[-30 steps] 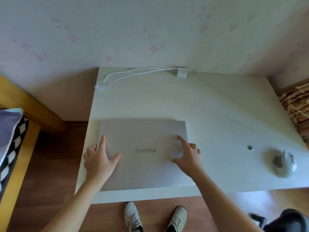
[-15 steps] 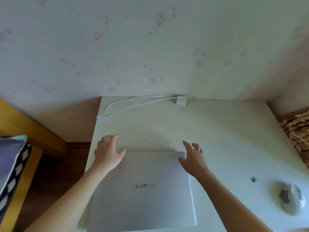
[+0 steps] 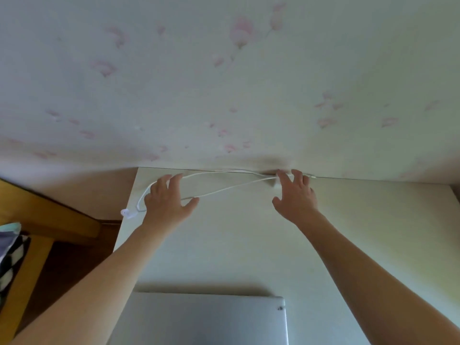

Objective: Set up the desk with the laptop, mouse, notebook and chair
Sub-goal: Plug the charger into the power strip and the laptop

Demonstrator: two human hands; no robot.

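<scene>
Lying closed at the near edge of the pale table (image 3: 373,232), the silver laptop (image 3: 204,319) was cut off by the bottom of the frame. Both bare forearms stretched past it toward the far edge. The left hand (image 3: 166,202) hovered palm down with fingers spread over a looped white cable (image 3: 224,190), gripping nothing. The right hand (image 3: 296,195), fingers likewise splayed, covered most of the small white charger block (image 3: 275,184) where the cable ended; contact could not be judged. Behind stood a wall (image 3: 224,83) with faint pink flower wallpaper. A wooden bed frame (image 3: 37,215) showed at left.
</scene>
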